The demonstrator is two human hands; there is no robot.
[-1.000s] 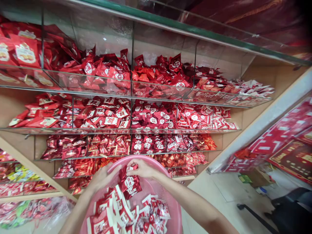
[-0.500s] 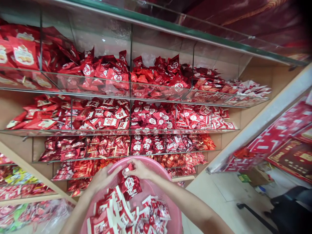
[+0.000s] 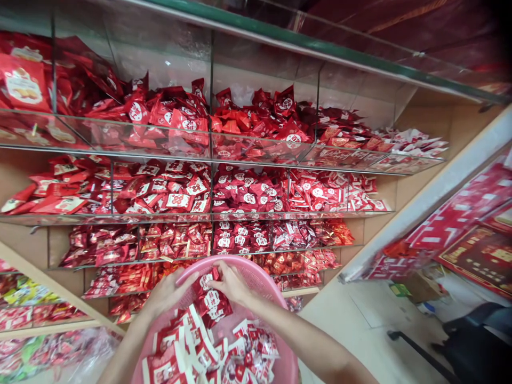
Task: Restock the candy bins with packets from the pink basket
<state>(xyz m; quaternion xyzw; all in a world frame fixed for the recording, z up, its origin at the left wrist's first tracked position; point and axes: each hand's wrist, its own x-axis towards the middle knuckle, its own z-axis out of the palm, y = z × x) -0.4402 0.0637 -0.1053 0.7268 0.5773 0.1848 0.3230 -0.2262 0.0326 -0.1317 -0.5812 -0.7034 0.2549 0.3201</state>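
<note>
Basket: one pink plastic basket (image 3: 262, 280), round, perforated wall, bottom centre of the frame, near side cut off by the lower edge.
Left hand (image 3: 170, 293): at the basket's upper-left rim, thumb along the inner side, other fingers largely hidden outside; closed on the rim.
Right hand (image 3: 236, 288): reaching in over the basket's right side; thumb and fingers bent nearly together, pinching at the dark-red packets.
Dark-red packets (image 3: 214, 306): small group with white printed labels, upper part of the basket, between the hands.
Cream-edged red packets (image 3: 166, 368): overlapping heap, lower left of the basket.
Small red-and-white packets (image 3: 256, 346): loose pile, lower right of the basket.
Glass-fronted display shelves (image 3: 256, 152): several tiers across the frame, divided into compartments, filled with mostly red wrapped packets.
Yellow packets (image 3: 32, 290): side shelf, lower left of the frame.
Floor (image 3: 348, 325): pale tile, lower right of the frame.
Black chair-like object (image 3: 472, 341): lower right corner, only partly in view.
</note>
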